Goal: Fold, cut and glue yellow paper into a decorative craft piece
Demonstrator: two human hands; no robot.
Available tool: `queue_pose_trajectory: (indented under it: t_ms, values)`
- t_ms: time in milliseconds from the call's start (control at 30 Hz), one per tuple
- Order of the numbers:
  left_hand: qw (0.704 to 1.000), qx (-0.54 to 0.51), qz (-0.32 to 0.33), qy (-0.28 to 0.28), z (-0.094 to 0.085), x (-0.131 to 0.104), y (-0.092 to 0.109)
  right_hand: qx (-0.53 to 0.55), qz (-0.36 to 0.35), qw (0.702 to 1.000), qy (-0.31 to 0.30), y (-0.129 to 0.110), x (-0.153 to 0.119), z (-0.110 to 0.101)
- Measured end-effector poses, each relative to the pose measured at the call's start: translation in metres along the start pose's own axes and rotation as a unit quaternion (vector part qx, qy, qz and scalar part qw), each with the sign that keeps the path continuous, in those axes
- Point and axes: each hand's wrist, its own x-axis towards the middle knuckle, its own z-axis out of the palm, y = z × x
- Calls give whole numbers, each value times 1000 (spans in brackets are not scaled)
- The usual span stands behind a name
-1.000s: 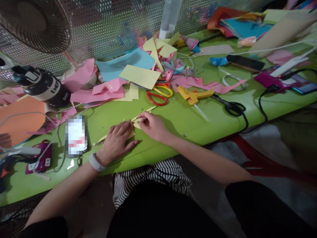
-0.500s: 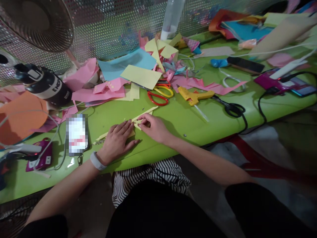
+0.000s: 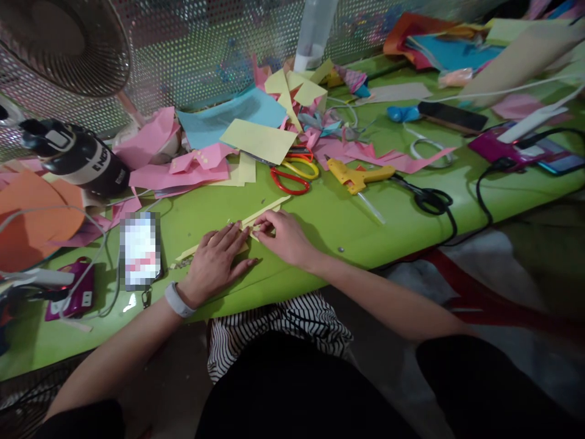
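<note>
My left hand (image 3: 217, 262) lies flat, fingers stretched, over a piece of yellow paper (image 3: 265, 210) on the green table (image 3: 320, 262). Part of that paper is hidden beneath the palm, and narrow strips of it show on both sides of the fingers. Beside the left fingertips, my right hand (image 3: 283, 238) is closed, thumb and fingers pinched at the paper's near edge. What the pinch holds is too small to make out. Red-and-yellow-handled scissors (image 3: 292, 180) lie just beyond the hands.
A yellow glue gun (image 3: 356, 177) and black scissors (image 3: 432, 200) lie to the right. On the left are a phone (image 3: 141, 251), a purple power strip (image 3: 75, 289) and a black bottle (image 3: 80, 158). Paper scraps, a blue sheet (image 3: 233, 116) and a fan (image 3: 68, 46) line the back.
The view has shifted very slightly. Both hands stay almost in place, with the right fingers making only a small movement at the paper.
</note>
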Motion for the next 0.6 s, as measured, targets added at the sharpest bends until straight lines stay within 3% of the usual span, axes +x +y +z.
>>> queue_pose_trajectory:
  t_ms: [233, 467, 600]
  values:
    - [1000, 16, 0, 3, 0, 1, 1, -60, -33, 998, 13, 4, -2, -2]
    - [1000, 10, 3, 4, 2, 0, -2, -217, -142, 966, -3, -7, -36, -4]
    - [1000, 15, 2, 4, 3, -1, -3, -256, -127, 958, -21, -5, -48, 2]
